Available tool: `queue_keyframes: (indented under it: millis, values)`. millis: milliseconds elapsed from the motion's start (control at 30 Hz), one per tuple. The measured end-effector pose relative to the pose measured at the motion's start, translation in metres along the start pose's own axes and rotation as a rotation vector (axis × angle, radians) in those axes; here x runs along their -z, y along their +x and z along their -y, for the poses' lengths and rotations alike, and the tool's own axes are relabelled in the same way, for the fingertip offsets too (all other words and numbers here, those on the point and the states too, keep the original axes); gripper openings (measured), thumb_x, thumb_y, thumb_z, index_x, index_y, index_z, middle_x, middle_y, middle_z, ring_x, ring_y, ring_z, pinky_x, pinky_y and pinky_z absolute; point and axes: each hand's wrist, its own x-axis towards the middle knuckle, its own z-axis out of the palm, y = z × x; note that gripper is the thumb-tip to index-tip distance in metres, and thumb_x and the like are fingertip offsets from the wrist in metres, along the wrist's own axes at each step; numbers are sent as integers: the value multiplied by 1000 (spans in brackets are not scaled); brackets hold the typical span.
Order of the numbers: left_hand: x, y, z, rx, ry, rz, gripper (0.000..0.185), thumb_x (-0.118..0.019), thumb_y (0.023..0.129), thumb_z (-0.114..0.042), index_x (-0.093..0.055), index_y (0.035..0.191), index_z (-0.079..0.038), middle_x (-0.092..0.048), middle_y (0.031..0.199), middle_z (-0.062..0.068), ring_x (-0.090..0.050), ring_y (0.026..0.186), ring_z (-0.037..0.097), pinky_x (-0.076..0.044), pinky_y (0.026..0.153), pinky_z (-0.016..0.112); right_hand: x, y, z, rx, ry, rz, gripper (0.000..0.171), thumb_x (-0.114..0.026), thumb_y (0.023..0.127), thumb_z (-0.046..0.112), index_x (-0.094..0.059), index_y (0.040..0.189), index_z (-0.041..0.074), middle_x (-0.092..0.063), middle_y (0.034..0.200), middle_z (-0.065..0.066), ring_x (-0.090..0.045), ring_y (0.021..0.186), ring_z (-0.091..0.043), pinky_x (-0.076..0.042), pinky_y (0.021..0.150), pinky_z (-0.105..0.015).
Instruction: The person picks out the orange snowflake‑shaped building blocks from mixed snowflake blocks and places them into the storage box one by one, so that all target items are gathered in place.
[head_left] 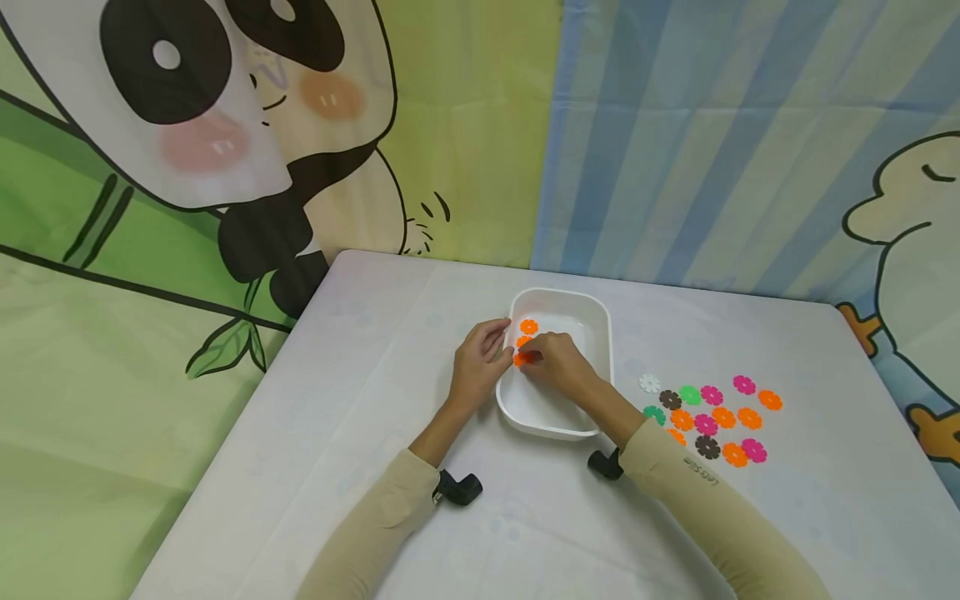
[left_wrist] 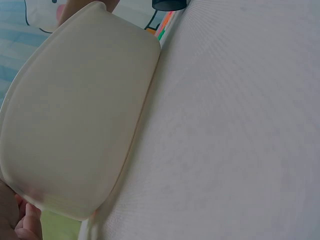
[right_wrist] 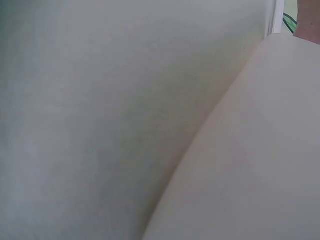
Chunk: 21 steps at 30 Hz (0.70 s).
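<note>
Right now the right hand [head_left: 557, 360] is reaching over the white tray [head_left: 600, 333] and pinching an orange snowflake piece [head_left: 521, 358] at the tray's left rim; its grip is clenched on that piece between fingertips. The left hand [head_left: 480, 367] is curling against the outside of the tray's left wall, fingers bent around the rim and steadying it. Two more orange pieces [head_left: 528, 327] are lying inside the tray, toward its far left corner. To the right of the tray, well apart from it, a scatter of coloured pieces [head_left: 712, 412] is lying flat on the desk [head_left: 360, 392].

Doing this step well seems to mean keeping the pinch light and bringing the piece fully inside the tray's rim before letting it go, so it is not catching on the edge. The left hand is best holding the tray still. Both wrist views are showing only the tray wall and desk cloth, so finger detail is unclear there.
</note>
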Motion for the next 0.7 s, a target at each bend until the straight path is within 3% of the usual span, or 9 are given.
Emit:
queue_keyframes:
  millis: [233,433,700]
  values:
    - [0,0,-5,-1,-27,1,42,-65,86,10,-55,127,9,-54,131,22,-52,127,32,-46,103,35,0,1,-1,-2,-15,-3,18,-78,80,2,-76,98,1,-73,91,-8,-65,84,-22,-58,82,-36]
    - [1,-1,-27,-24,-42,20,42,-61,85,16,-51,125,18,-50,129,34,-48,126,44,-44,103,48,3,0,-3,7,24,-78,23,-79,79,4,-75,101,-1,-73,94,-12,-67,84,-24,-59,79,-37]
    - [1,-2,-37,-13,-28,19,41,-62,85,15,-51,124,18,-50,127,35,-49,124,46,-45,102,48,31,-15,0,27,86,-182,30,-80,80,8,-73,107,-1,-72,103,-12,-71,89,-26,-61,79,-37]
